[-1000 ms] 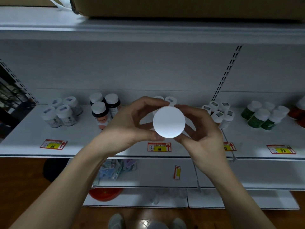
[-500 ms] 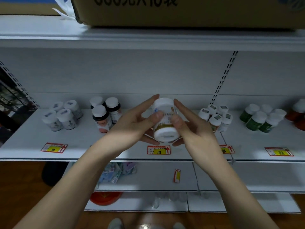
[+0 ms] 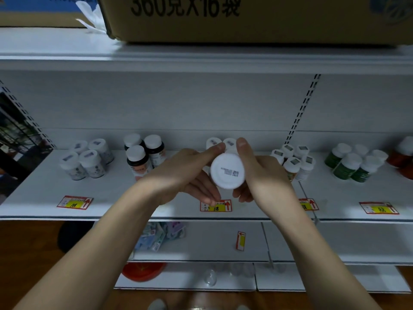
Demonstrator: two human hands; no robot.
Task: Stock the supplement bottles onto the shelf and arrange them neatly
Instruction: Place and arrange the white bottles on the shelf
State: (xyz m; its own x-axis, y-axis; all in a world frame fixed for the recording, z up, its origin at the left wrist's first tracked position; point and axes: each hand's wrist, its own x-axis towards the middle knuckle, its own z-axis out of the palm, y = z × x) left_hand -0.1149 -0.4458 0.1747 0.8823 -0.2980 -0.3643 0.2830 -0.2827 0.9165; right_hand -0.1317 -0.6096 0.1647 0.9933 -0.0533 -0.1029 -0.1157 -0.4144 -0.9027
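Note:
A white supplement bottle (image 3: 227, 171) hangs in front of the middle of the white shelf (image 3: 116, 198), tipped so that its round white end with small dark print faces me. My left hand (image 3: 187, 175) holds it from the left, fingers along its side and under it. My right hand (image 3: 257, 173) holds it from the right, thumb over the top edge. Behind it two white-capped bottles (image 3: 213, 143) stand at the back of the shelf.
On the shelf stand grey-label bottles (image 3: 87, 159) at left, dark bottles (image 3: 143, 155), small white bottles (image 3: 295, 159) and green bottles (image 3: 353, 162) at right. Price tags (image 3: 74, 202) line the front edge. A cardboard box (image 3: 245, 16) sits overhead. Lower shelves hold packets (image 3: 156, 236).
Both hands turned the bottle from a tilted view showing its label to its flat printed end facing me. The camera view also rose slightly.

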